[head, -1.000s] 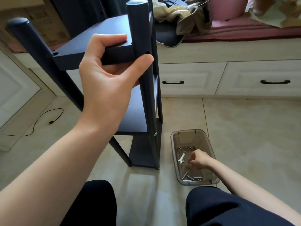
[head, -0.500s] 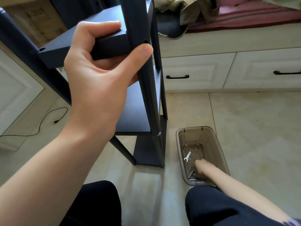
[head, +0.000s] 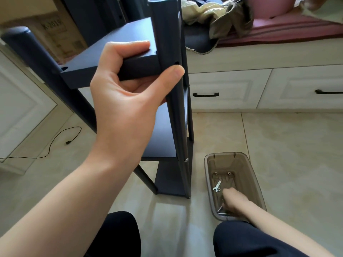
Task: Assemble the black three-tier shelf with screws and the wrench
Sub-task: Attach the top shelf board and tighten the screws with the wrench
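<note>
My left hand [head: 122,101] grips the top tier of the black shelf [head: 115,58] at its front corner: my fingers [head: 133,48] curl over the flat upper face, and my thumb [head: 167,76] presses against the round post [head: 167,52] just below a small screw hole. The shelf stands upright on the tiled floor [head: 287,145], its two lower tiers stacked beneath my palm, with one silver screw head [head: 186,160] showing on the post at the middle tier.

My right hand [head: 234,201] reaches down into the tub [head: 209,164] on the floor, just right of the shelf's foot. Its fingertips are at the screws [head: 221,210] lying in the near end; I cannot tell whether they are pinching one, since the back of my hand covers them. The wrench [head: 217,186] lies flat on the tub's bottom, just beyond my knuckles and apart from them, with a few small washers [head: 222,173] farther back.

The tub is smoky translucent plastic, rectangular with rounded corners. The shelf boards look matte and smooth, the posts cylindrical with capped tops. The wrench is thin, bright metal, open-jawed.
</note>
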A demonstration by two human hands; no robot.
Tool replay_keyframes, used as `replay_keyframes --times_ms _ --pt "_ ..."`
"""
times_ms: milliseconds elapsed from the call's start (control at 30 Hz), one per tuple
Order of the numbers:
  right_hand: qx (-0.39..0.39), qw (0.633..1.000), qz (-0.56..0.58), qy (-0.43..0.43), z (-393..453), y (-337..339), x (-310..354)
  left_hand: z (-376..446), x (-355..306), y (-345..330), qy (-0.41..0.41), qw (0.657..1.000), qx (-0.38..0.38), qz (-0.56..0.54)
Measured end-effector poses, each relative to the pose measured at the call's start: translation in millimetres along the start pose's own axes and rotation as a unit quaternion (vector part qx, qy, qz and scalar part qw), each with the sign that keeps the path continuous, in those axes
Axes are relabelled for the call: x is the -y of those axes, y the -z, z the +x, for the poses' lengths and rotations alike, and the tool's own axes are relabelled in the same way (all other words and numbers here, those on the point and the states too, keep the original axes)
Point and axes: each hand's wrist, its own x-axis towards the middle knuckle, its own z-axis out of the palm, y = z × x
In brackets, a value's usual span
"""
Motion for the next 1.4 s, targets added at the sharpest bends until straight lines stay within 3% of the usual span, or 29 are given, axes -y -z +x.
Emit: replay_keyframes --times_ms 200,367,500,600,700,767,833,933,1067,1400 --pt "-0.051 0.985 0.159 0.043 -28 49 7 0 2 1 0.007 1.0 -0.007 -0.004" --pt "-0.155 0.946 0.256 0.127 -97 133 26 1 4 2 0.009 1.0 -0.005 -0.015" --pt "-0.151 0.87 0.419 0.213 -187 213 59 1 5 4 0.011 1.0 -0.005 -0.009" --pt "-0.152 0.787 0.544 0.249 -240 261 86 1 5 4 0.014 1.0 -0.005 0.007" --pt "-0.142 0.704 0.648 0.254 -267 297 109 2 5 6 0.015 1.0 -0.002 0.013" --pt "-0.14 0.675 0.689 0.223 -273 313 120 2 5 6 0.016 1.0 -0.003 0.005" --pt "-0.145 0.675 0.701 0.176 -272 322 130 2 4 6 0.019 1.0 -0.004 -0.005" --pt "-0.127 0.71 0.682 0.122 -267 326 137 2 3 6 0.027 1.0 -0.002 -0.01" --pt "-0.137 0.756 0.627 0.128 -260 325 140 2 1 8 0.026 1.0 -0.001 0.009" --pt "-0.158 0.733 0.643 0.158 -248 322 149 -5 -8 16 0.051 0.999 0.003 -0.006"
